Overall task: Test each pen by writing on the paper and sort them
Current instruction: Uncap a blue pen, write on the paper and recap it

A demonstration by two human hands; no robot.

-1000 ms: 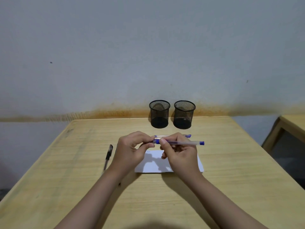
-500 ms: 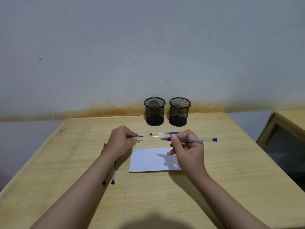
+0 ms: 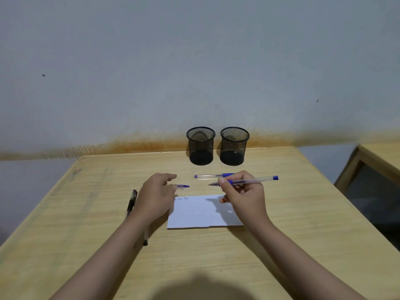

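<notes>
Matt wooden table (image 3: 303,213), black wire-mesh cups (image 3: 200,146) — white paper (image 3: 201,213), clear plastic pen (image 3: 249,181).

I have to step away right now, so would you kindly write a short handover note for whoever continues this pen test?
Right hand grips an uncapped blue pen, tip just above the paper.
Left hand is beside the pen's cap on the table; whether it touches the cap is unclear.
Another blue pen lies behind the paper; a black pen and one more pen lie under the left arm.
Done: some writing at the paper's top left.
Left: test the held pen, then the others; both mesh cups look empty.
</notes>
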